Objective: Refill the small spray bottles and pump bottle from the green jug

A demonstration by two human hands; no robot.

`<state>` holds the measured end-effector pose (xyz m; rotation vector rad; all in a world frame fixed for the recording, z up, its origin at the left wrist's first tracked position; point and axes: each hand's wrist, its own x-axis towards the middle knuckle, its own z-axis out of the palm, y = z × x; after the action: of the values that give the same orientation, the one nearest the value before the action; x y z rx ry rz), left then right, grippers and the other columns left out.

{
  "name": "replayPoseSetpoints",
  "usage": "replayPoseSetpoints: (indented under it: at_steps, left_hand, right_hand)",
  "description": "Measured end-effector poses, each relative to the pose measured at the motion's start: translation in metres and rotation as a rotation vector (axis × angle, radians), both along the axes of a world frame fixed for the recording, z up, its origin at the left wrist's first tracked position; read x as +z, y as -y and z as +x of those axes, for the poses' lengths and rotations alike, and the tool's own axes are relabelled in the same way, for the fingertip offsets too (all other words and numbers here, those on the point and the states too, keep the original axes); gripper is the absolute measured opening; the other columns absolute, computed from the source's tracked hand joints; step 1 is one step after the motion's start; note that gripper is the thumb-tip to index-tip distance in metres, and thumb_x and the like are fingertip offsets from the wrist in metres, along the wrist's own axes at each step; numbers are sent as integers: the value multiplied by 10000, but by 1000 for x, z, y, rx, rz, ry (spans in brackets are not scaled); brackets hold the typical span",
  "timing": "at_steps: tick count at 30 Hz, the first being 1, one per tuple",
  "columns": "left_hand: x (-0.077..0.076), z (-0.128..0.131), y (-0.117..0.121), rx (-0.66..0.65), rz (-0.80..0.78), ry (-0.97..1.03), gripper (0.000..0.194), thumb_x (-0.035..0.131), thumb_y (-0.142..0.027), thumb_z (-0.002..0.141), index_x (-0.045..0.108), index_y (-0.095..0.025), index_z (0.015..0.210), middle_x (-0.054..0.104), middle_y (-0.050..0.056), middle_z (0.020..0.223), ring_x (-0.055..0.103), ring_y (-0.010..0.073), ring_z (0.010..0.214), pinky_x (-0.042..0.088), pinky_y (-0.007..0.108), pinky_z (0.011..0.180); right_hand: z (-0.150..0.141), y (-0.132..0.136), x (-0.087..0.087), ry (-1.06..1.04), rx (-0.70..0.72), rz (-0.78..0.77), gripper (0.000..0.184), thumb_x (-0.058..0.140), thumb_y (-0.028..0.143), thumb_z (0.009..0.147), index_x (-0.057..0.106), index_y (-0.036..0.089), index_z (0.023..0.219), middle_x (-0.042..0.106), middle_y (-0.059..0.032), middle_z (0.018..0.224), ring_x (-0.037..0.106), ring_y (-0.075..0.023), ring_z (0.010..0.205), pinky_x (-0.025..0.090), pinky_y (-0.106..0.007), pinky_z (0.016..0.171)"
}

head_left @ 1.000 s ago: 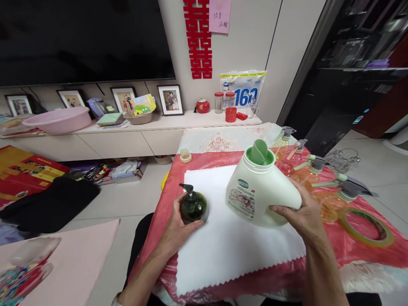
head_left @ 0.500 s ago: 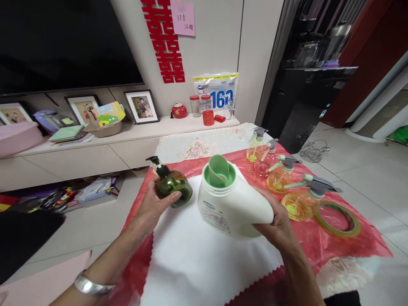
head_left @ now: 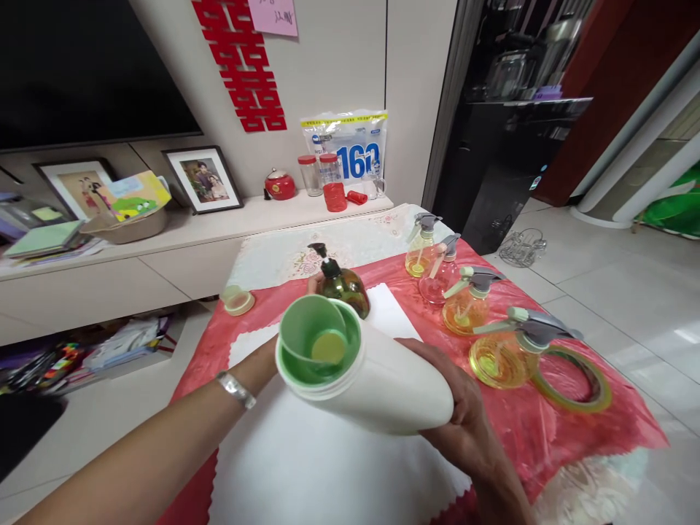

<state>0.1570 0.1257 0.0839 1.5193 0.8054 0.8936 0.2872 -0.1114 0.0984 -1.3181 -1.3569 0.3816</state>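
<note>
My right hand (head_left: 458, 408) grips a white detergent jug (head_left: 405, 379) by its handle side. The jug is uncapped and tilted, with its green spout (head_left: 320, 335) facing me and to the left; yellowish liquid shows inside. Beyond it, a dark green pump bottle (head_left: 350, 288) with a black pump head stands upright over the white cloth's far part. My left hand (head_left: 313, 283) is closed around that bottle's left side, most of it hidden behind the jug's mouth. A silver bracelet circles the left wrist.
A white cloth (head_left: 328, 467) lies on the red table cover (head_left: 200, 372). Along the right stand several spray bottles (head_left: 464, 313), near a roll of tape (head_left: 599, 390). A pale cap (head_left: 237, 300) lies at the left. Red-lidded jars (head_left: 310, 175) stand on the far cabinet.
The jug has tipped toward me and its mouth has swung left. My left hand has moved the pump bottle farther away and right, behind the jug. The view has shifted right.
</note>
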Motion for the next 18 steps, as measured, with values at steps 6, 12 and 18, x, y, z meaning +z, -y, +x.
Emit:
replayPoseSetpoints:
  at_steps: [6, 12, 18]
  left_hand:
    - [-13, 44, -12, -451, -57, 24, 875, 970, -309, 471, 555, -231, 1237, 702, 130, 1282, 649, 387, 1235, 512, 557, 1053]
    - [-23, 75, -16, -643, -1, 2, 831, 982, -328, 484, 607, -227, 1220, 745, 106, 1200, 683, 388, 1191, 574, 523, 976]
    - [-40, 89, -17, -767, 44, -20, 843, 972, -330, 549, 614, -241, 1307, 709, 120, 1293, 661, 393, 1239, 568, 522, 1011]
  right_hand:
    - [0, 0, -3, -45, 38, -59, 603, 735, 272, 778, 584, 280, 1362, 716, -43, 1236, 728, -235, 1019, 591, -220, 726]
    - [1, -1, -2, -68, 53, -67, 613, 724, 256, 756, 591, 291, 1353, 722, -30, 1224, 731, -232, 995, 586, -217, 713]
    - [1, 1, -2, -69, 51, -98, 589, 728, 300, 780, 594, 289, 1354, 720, -37, 1237, 728, -235, 994, 588, -224, 729]
